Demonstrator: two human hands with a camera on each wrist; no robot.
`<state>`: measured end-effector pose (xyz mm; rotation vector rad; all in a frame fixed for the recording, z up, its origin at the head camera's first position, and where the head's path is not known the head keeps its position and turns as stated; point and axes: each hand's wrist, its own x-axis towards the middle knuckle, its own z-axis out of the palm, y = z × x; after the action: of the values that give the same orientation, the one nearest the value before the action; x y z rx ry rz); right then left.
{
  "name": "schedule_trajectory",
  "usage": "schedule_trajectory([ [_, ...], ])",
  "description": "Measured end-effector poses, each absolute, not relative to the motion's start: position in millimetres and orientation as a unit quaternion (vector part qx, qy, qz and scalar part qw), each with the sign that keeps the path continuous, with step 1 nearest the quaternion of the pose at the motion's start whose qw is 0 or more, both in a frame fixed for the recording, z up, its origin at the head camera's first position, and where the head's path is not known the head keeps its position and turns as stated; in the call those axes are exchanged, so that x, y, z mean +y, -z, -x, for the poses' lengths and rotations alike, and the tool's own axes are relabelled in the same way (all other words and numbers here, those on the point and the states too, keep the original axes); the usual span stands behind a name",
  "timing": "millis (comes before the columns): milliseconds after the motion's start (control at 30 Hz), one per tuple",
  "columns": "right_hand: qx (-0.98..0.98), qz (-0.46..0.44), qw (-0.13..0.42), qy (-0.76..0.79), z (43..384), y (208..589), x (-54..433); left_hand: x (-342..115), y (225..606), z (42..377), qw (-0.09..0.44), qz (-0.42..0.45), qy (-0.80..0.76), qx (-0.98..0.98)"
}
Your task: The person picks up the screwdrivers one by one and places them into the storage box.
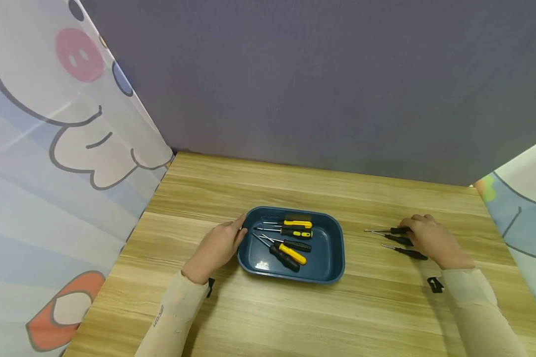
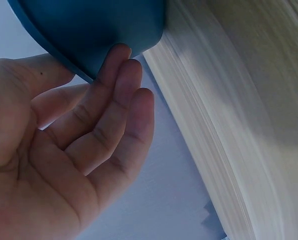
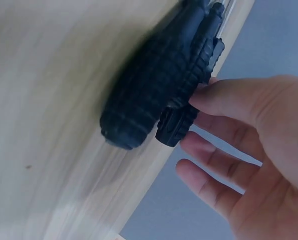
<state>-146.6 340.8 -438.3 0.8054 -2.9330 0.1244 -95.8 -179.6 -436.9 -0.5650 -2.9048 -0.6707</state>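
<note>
My left hand (image 1: 216, 245) holds the left end of a dark blue plastic tray (image 1: 325, 260), thumb over the rim and fingers against the outer wall. Inside the tray lie several screwdrivers, among them a yellow-handled screwdriver (image 1: 296, 254) crossing a black-handled screwdriver (image 1: 286, 259). To the right, three black-handled screwdrivers lie side by side on the table, their shafts pointing left. My right hand (image 1: 431, 238) pinches the handle of the farthest screwdriver (image 3: 174, 127) between thumb and fingers. Close by are the middle screwdriver (image 1: 398, 239) and the nearest, thicker-handled screwdriver (image 3: 144, 90).
The wood-grain table (image 1: 295, 317) runs back to a grey fabric partition (image 1: 303, 89). A printed cartoon curtain (image 1: 27, 208) hangs along the left side, and similar cloth shows at the right edge. Black wrist straps (image 1: 435, 284) show under the sleeves.
</note>
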Motion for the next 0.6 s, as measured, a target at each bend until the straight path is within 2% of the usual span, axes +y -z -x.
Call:
schedule_trajectory([
  [267,-0.953,-0.288,0.087,-0.043,145.9,435.7,334.9,-179.4,436.4,96.3,0.052,0.185,0.219,-0.957],
  [600,-0.948,-0.303,0.093,-0.022,136.6,410.7,305.3,-178.8,434.6,94.6,0.067,0.188,0.212,-0.957],
])
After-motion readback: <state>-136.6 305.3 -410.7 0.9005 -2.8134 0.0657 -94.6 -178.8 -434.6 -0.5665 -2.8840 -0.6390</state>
